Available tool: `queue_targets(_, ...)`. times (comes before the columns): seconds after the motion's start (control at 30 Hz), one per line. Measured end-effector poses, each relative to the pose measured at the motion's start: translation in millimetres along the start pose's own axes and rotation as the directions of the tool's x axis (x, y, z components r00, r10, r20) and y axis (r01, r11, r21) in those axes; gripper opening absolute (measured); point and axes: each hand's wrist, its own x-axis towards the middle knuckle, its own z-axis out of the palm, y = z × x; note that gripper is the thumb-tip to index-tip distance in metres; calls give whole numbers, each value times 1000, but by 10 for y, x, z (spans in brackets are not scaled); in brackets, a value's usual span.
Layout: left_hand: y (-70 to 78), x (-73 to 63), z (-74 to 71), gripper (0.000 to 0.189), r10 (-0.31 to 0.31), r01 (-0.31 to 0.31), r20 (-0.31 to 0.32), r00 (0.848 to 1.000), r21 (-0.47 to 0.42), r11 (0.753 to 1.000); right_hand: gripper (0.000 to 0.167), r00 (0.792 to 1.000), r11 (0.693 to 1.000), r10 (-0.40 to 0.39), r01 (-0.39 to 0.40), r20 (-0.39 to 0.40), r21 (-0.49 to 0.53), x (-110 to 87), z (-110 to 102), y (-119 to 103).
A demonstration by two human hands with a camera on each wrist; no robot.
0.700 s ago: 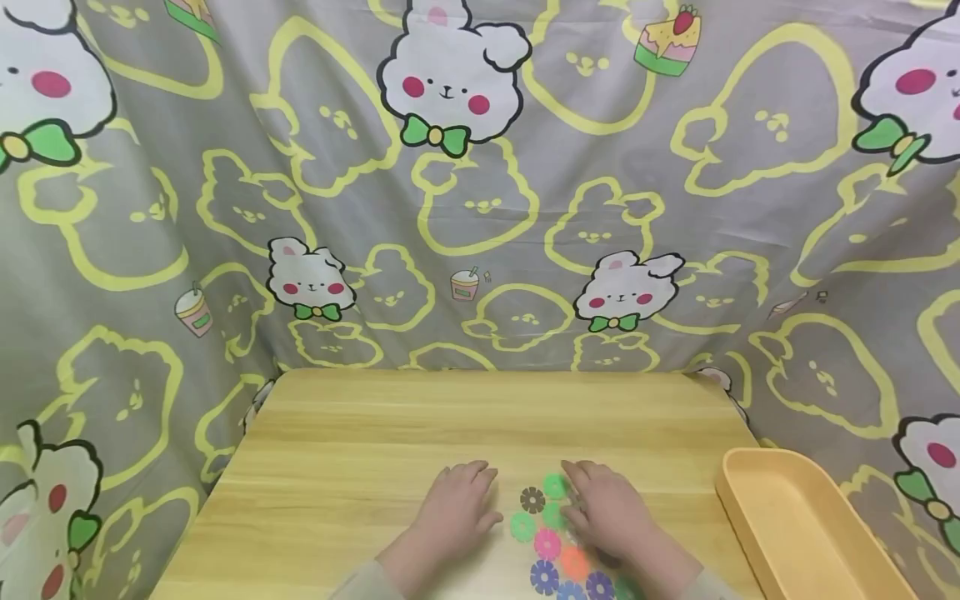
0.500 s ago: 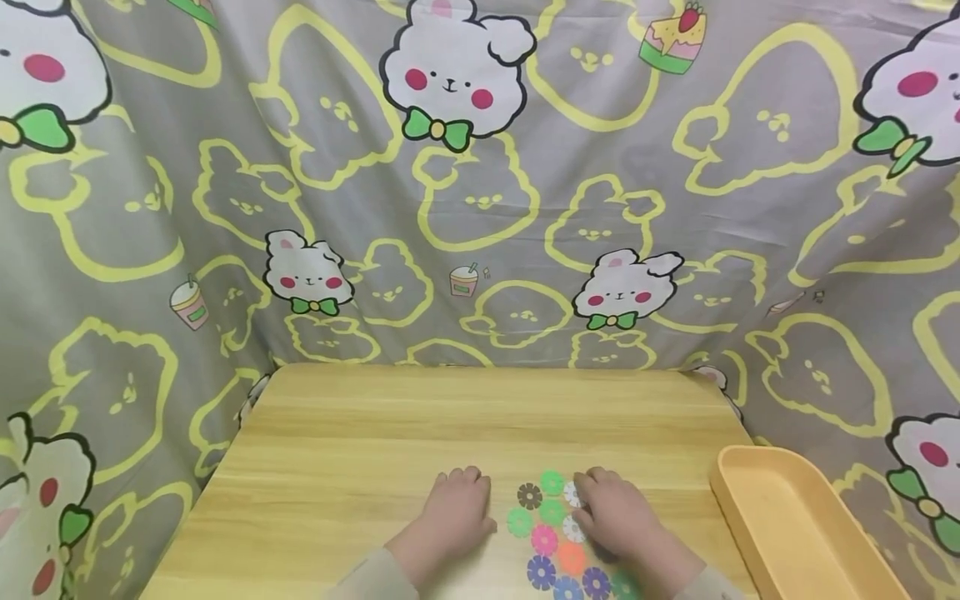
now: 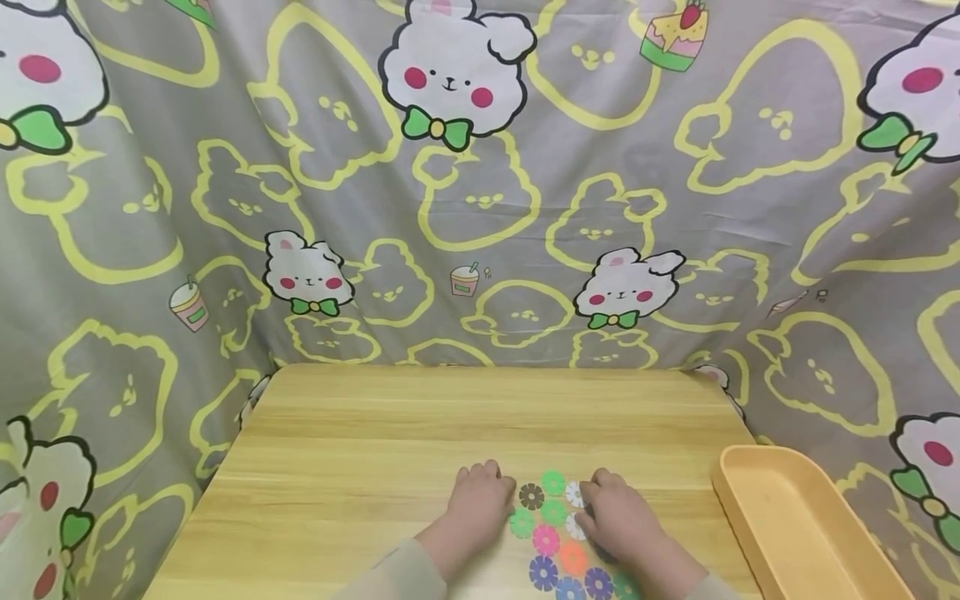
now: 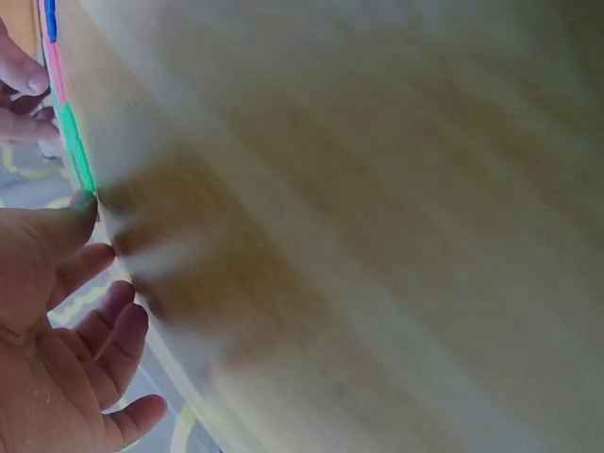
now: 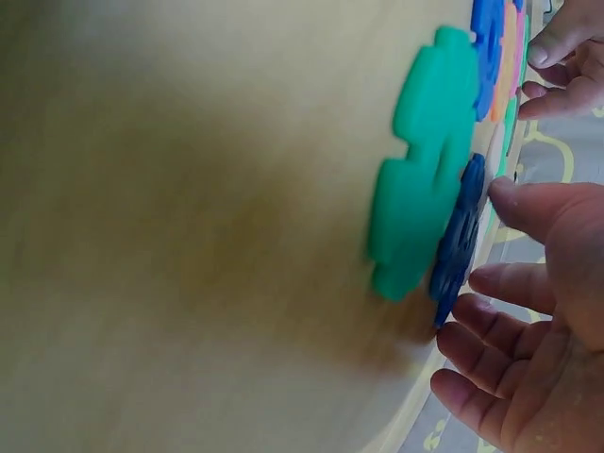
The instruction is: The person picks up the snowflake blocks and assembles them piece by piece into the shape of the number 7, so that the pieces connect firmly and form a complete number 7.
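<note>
Several notched plastic snowflake discs lie flat in a cluster on the table, among them a dark brown disc (image 3: 532,497), a green disc (image 3: 522,523), a pink disc (image 3: 546,541) and an orange disc (image 3: 573,557). My left hand (image 3: 480,510) is at the cluster's left side; in the left wrist view its thumb tip meets the end of a green disc (image 4: 75,146). My right hand (image 3: 624,518) rests along the right side, partly covering a white disc (image 3: 574,493). The right wrist view has a teal disc (image 5: 425,170) and a dark blue disc (image 5: 460,241) near its loosely bent fingers.
A yellow-orange tray (image 3: 731,500) stands at the right of the wooden table (image 3: 337,450). A grey curtain (image 3: 480,225) printed with rabbits encloses the table at the back and both sides.
My left hand has moved right, up to the cluster's left edge. My right hand has shifted slightly right, so the white discs show more. The discs have stayed in about the same arrangement.
</note>
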Motion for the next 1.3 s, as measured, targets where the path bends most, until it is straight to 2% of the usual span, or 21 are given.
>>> queue_targets(0.1,24,-19,-30,36,-15,15,4,1000,-26,1000,33,1000,1000,-3,3,-5,9,12,19,8)
queue_targets(0.2,41,-42,-47,45,-14,15,11,1000,-65,998,31,1000,1000,-19,19,-12,21,4,35,19)
queue_targets(0.37,78,-20,-14,58,8,-8,-10,1000,-73,997,32,1000,999,-14,15,-9,40,-3,39,20)
queue_targets(0.53,113,61,-21,46,1,-2,-11,1000,-102,995,36,1000,996,27,-26,-9,86,46,9,-38)
queue_targets(0.63,141,117,-49,36,-25,26,7,1000,-147,989,38,999,994,43,-41,-17,100,102,6,-65)
queue_targets(0.8,216,205,-101,19,-57,71,84,995,-177,982,20,997,994,81,-79,-12,81,178,23,-62)
queue_targets(0.93,262,235,-117,23,-76,97,128,989,-169,981,17,993,986,117,-118,14,121,206,29,-37)
queue_targets(1.03,286,239,-93,38,-78,94,102,992,-168,981,23,993,985,116,-118,26,125,192,10,-28)
queue_targets(1.1,307,239,-68,41,-60,72,73,995,-160,985,26,994,987,108,-111,29,120,174,-14,-32)
queue_targets(1.2,348,249,-50,33,-34,41,53,998,-128,991,26,994,984,102,-107,45,145,158,-43,-43)
queue_targets(1.3,395,258,-68,29,-44,53,69,997,-133,990,28,990,969,120,-134,78,207,155,-57,-52)
